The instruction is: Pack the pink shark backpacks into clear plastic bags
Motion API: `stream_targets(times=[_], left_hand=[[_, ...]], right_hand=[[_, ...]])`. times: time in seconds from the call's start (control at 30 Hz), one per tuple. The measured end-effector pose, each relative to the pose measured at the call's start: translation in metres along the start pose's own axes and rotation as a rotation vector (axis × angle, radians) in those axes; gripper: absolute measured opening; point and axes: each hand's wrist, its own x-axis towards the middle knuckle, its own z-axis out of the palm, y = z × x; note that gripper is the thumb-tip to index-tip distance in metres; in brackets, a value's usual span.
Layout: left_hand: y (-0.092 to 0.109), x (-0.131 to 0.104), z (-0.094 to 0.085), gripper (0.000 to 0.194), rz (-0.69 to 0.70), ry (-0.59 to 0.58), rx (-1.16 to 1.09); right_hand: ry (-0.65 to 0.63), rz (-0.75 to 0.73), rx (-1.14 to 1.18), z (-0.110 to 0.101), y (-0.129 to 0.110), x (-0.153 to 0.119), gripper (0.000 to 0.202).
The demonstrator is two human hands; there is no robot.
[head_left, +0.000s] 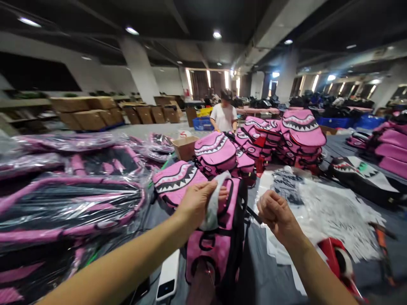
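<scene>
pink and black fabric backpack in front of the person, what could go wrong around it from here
The thin white sheet in the left hand looks flimsy and bent, so it could crumple or tear. The white rectangular device with a dark display lies close beside the pink and black fabric backpack, so shifting the bag might knock it. The pink shark-mouth bags piled behind could topple if bumped.
</scene>
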Motion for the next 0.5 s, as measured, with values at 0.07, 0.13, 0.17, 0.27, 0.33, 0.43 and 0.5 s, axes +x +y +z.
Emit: stream_targets(times=[0.07, 0.13, 0.17, 0.27, 0.33, 0.43, 0.5], left_hand=[[-0.003, -0.006, 0.011, 0.025, 0.010, 0.020, 0.001], [-0.008, -0.011, 0.020, 0.037, 0.010, 0.010, -0.022], [-0.009, -0.013, 0.021, 0.040, 0.017, 0.005, -0.042], [-0.010, -0.017, 0.019, 0.042, 0.059, 0.012, -0.090], [-0.010, -0.018, 0.016, 0.039, 0.066, -0.002, -0.097], [-0.009, -0.018, 0.013, 0.039, 0.032, -0.025, -0.069], [-0.009, -0.017, 0.013, 0.039, 0.005, -0.012, -0.041]], right_hand=[[-0.188, 0.024, -0.063, 0.033, -0.018, 0.027, 0.050], [-0.283, 0.059, -0.138, 0.053, -0.022, 0.049, 0.050], [-0.294, 0.073, -0.178, 0.059, -0.021, 0.057, 0.050], [-0.282, 0.125, -0.282, 0.062, -0.014, 0.073, 0.050], [-0.287, 0.171, -0.332, 0.059, -0.010, 0.077, 0.051], [-0.285, 0.201, -0.373, 0.056, -0.007, 0.078, 0.053], [-0.267, 0.202, -0.408, 0.054, -0.004, 0.078, 0.054]])
